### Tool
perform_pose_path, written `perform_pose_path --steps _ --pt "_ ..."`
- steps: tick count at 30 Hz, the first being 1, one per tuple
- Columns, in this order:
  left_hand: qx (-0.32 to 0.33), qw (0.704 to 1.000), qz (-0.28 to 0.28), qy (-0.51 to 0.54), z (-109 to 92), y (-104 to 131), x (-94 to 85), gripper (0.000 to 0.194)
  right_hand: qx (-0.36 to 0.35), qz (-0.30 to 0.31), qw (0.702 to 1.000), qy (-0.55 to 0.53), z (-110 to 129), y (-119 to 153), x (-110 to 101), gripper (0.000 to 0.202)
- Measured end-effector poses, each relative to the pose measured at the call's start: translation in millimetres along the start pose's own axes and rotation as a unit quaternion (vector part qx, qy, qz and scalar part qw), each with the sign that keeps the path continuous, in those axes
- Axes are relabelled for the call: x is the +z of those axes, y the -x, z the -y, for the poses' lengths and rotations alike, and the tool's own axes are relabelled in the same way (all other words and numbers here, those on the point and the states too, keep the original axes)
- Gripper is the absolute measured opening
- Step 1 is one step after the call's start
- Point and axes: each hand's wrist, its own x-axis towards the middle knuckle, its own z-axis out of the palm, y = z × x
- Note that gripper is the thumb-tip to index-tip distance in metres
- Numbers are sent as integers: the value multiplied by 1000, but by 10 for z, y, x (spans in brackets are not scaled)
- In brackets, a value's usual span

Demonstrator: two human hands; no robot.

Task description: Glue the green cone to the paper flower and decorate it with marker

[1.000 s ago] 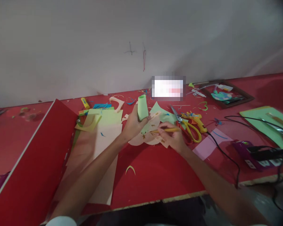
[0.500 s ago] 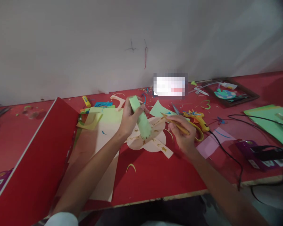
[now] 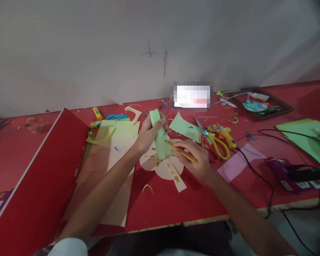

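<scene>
Over red worktop (image 3: 192,201), gripping yellow stick (image 3: 188,156) in right hand (image 3: 198,160), green paper tube (image 3: 161,145) in left hand (image 3: 147,137); probably light, crushable: pinch softly near top.

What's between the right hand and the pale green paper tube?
Head view: slim ochre pen-like tool, held in the right hand, tip at the tube; contact unclear.

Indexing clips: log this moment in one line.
left hand: holds green paper | right hand: holds pencil, tip near green paper | contact: unclear
</scene>
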Motion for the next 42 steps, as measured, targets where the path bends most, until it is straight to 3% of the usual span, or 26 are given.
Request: perform_pose_path --steps 5,12,21,30,42 --pt "11 1000 18 -4 29 0 -26 33 -11 -12 1000 10 16 -37 1 27" --pt "7 999 43 21 112 12 -24 49 -2 -90 996 -16 73 -81 -80 25" --pt "5 999 11 -43 136 47 -19 52 -15 -48 999 1 121 -404 -128 18" --pt "16 996 -22 -81 100 59 32 54 14 -12 1000 8 59 -399 -50 12" --pt "27 997 -8 -77 114 54 26 51 31 -31 999 -4 77 -389 -61 8"
